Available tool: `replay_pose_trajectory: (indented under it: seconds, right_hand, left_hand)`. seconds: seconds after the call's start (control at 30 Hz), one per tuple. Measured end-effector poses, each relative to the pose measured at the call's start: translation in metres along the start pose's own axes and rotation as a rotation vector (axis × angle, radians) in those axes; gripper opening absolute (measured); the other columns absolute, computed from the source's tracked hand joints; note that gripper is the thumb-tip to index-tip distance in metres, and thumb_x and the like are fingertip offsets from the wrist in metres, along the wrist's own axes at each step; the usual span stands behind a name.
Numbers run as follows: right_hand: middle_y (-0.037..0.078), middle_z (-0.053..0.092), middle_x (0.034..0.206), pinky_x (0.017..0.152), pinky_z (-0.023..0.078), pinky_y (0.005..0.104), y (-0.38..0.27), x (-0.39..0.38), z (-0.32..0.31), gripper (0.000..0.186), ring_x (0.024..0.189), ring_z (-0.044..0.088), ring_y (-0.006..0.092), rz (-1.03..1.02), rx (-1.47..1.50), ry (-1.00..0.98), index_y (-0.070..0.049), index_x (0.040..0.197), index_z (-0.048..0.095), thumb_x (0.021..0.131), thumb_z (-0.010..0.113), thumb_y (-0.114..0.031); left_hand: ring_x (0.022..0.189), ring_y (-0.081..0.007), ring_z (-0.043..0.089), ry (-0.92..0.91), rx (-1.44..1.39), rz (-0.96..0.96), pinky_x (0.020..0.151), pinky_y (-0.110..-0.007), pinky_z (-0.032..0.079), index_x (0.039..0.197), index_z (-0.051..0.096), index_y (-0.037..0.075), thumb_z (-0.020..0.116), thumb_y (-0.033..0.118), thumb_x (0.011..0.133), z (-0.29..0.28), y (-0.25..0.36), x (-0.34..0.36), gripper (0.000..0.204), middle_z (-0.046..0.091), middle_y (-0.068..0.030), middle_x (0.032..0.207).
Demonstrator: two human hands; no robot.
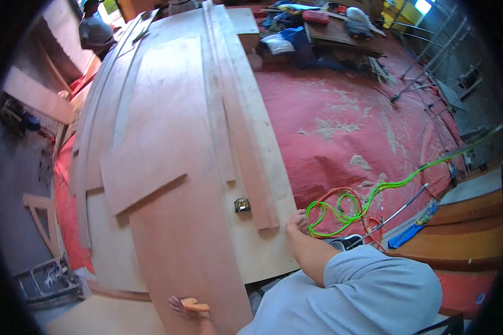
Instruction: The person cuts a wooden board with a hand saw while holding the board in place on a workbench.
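A long reddish-brown wood panel [184, 245] lies lengthwise on a pale plywood work surface [268, 257]. On the panel's near end rests my left hand [179, 306], closed around a small orange object [197, 305] whose kind I cannot make out. My right hand [298, 221] is closed at the right edge of the plywood; what its curled fingers hold, if anything, is hidden. A tape measure [242, 205] sits between the panel and a long narrow board [257, 195]. Across the panel, a shorter piece ends in a slanted cut edge [151, 195].
Red sheeting [330, 145] with scattered sawdust covers the floor on the right. A coiled green hose [346, 206] lies beside the work surface. Scaffold poles [430, 61] stand at the far right. Another person [95, 33] is at the far left.
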State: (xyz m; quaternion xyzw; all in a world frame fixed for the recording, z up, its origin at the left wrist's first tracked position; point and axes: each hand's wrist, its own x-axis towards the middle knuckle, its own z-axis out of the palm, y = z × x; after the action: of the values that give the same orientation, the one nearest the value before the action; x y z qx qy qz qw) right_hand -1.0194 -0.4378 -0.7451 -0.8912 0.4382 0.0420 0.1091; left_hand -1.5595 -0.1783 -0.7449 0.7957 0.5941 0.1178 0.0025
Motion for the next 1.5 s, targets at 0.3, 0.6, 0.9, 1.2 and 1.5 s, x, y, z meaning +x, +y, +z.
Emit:
replay_pose_trajectory:
  seconds: [0.3,0.6,0.9,1.2,1.5]
  right_hand:
    - [0.023,0.082,0.101,0.089,0.060,0.0566,-0.001,-0.002,-0.005,0.075,0.098,0.080,0.0448,-0.012,0.013,-0.068,-0.002,0.097,0.086,0.108,0.036,-0.056]
    - [0.026,0.080,0.115,0.100,0.057,0.0596,-0.004,0.000,-0.015,0.071,0.112,0.077,0.0465,0.013,0.053,-0.161,-0.003,0.108,0.085,0.108,0.037,-0.055]
    - [0.024,0.081,0.111,0.094,0.058,0.0599,0.001,-0.001,-0.020,0.071,0.107,0.079,0.0449,-0.005,0.068,-0.094,-0.004,0.104,0.086,0.108,0.037,-0.056]
    - [0.027,0.081,0.112,0.102,0.057,0.0594,0.019,0.129,0.073,0.076,0.113,0.076,0.0478,-0.074,0.119,-0.044,0.002,0.108,0.084,0.107,0.040,-0.060]
    - [0.026,0.074,0.127,0.105,0.053,0.0489,0.047,0.011,-0.026,0.052,0.118,0.072,0.0387,-1.153,0.145,-0.212,0.001,0.136,0.070,0.113,0.051,-0.041]
  left_hand:
    - [0.167,-0.0346,0.025,0.168,-0.253,0.152,0.137,-0.052,0.015,0.173,0.027,0.009,0.041,0.063,0.106,-0.003,0.015,-0.004,0.088,0.029,-0.0103,0.181]
    - [0.167,-0.0363,0.025,-0.230,0.333,-0.112,0.137,-0.053,0.019,0.173,0.023,0.011,0.044,0.040,0.109,-0.012,0.023,0.003,0.073,0.026,-0.0090,0.182]
    - [0.165,-0.0395,0.028,-0.091,0.231,-0.050,0.136,-0.055,0.021,0.169,0.035,0.009,0.051,0.037,0.106,-0.008,0.023,-0.008,0.071,0.034,-0.0142,0.178]
    - [0.159,-0.0383,0.038,-0.150,0.029,0.006,0.129,-0.062,0.029,0.169,0.036,0.014,0.071,0.058,0.096,0.001,0.068,0.010,0.091,0.041,-0.0163,0.172]
    - [0.162,-0.0406,0.033,-0.049,0.187,-0.166,0.133,-0.060,0.021,0.166,0.042,0.012,0.054,0.034,0.108,-0.033,-0.006,-0.010,0.063,0.043,-0.0114,0.173]
